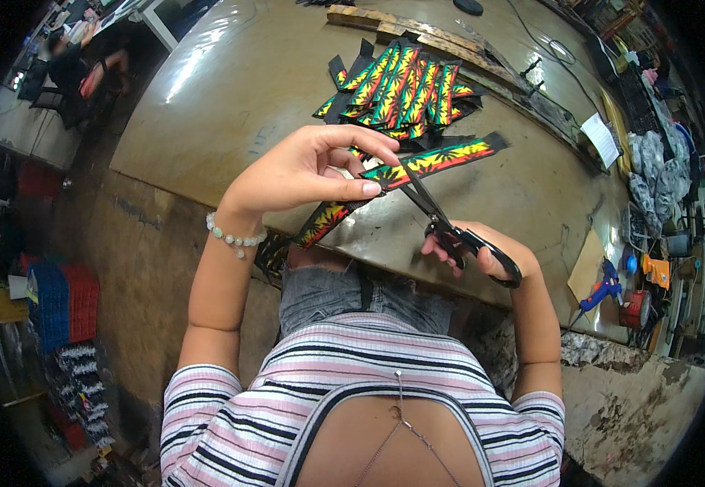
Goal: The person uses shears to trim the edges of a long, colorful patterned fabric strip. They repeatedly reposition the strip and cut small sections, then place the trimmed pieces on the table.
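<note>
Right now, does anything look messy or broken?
Yes, a bit. Beyond the left hand, the patterned fabric strips lie in an untidy heap, some pointing different ways. Near the right elbow, the pale, rough surface has dark blotches, so it looks stained or worn.

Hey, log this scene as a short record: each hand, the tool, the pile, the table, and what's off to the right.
Left hand: pinching a leaf-patterned strip
Right hand: holding black scissors by the handles
Scissor blades: at the strip, near the left fingertips; whether cutting, cannot tell
Pile: similar green, yellow, red and black strips, beyond the left hand
Table: shiny, brownish
Right side: blue glue gun
</note>
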Demonstrator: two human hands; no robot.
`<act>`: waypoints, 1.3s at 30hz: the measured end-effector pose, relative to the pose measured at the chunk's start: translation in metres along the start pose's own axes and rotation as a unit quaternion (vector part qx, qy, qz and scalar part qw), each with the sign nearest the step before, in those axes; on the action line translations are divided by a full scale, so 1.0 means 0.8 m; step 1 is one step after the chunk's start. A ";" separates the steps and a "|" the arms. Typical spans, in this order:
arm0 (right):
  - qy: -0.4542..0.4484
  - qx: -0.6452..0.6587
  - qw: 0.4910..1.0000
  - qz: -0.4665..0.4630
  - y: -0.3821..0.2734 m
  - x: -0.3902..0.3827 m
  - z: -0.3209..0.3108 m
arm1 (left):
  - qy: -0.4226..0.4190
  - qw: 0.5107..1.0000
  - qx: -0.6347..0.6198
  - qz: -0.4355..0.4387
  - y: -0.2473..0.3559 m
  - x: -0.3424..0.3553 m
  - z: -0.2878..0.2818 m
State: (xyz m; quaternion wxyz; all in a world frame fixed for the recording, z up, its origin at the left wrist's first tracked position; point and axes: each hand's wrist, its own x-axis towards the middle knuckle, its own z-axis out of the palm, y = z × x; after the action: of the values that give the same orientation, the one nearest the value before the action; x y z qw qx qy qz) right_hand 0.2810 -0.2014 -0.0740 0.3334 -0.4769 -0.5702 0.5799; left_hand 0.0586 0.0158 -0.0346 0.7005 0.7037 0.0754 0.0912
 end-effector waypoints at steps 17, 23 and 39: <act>0.057 -0.208 0.974 0.074 -0.028 -0.022 -0.012 | -0.066 0.995 0.058 -0.039 -0.008 -0.015 -0.018; -0.036 -0.192 0.979 0.060 -0.023 -0.011 0.002 | -0.124 0.988 0.088 0.035 -0.009 -0.012 -0.015; 0.008 -0.218 0.975 0.043 -0.037 0.009 -0.002 | -0.165 0.979 0.121 0.015 -0.029 0.014 -0.013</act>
State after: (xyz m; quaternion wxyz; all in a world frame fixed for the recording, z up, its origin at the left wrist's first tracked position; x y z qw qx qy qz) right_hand 0.2757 -0.1900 -0.0463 0.2010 -0.5664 -0.6592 0.4520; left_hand 0.0680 0.0285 -0.0571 0.6116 0.7897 -0.0411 -0.0252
